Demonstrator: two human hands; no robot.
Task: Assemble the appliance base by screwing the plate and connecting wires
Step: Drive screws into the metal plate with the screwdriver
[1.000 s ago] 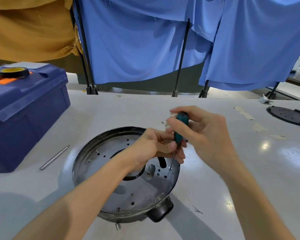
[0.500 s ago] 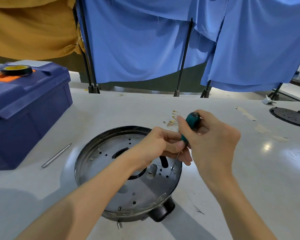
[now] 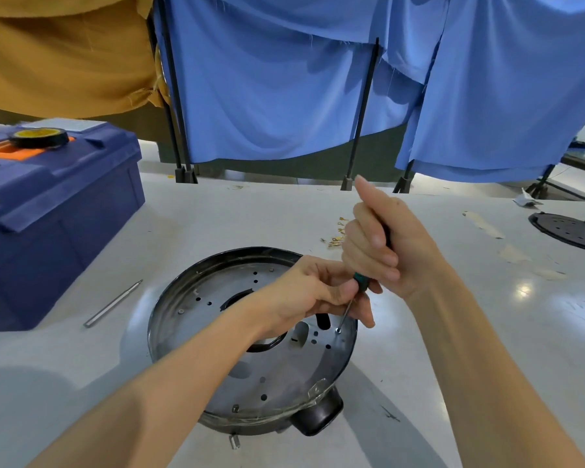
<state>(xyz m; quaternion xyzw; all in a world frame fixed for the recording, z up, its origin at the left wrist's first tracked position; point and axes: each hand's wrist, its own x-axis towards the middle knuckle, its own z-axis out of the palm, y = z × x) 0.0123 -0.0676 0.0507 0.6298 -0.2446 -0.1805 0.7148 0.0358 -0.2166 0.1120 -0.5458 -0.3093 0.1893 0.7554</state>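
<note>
The round appliance base point(image 3: 190, 295) lies upside down on the white table, with a perforated metal plate point(image 3: 277, 369) set inside it. My right hand point(image 3: 385, 248) grips the handle of a teal screwdriver point(image 3: 361, 282), index finger raised. The thin shaft slants down to a screw point(image 3: 338, 330) at the plate's right side. My left hand point(image 3: 314, 292) rests over the plate and pinches the screwdriver at the bottom of its handle. No wires show in the base.
A blue toolbox point(image 3: 54, 211) with a tape roll point(image 3: 39, 137) on top stands at the left. A metal rod point(image 3: 113, 303) lies beside it. Small brass terminals point(image 3: 336, 236) are scattered behind the base. A black round cover point(image 3: 571, 231) sits far right. Blue cloth hangs behind.
My right hand has turned on the screwdriver handle, now wrapping it so the handle is mostly hidden, with the index finger lifted. The left hand stays at the shaft.
</note>
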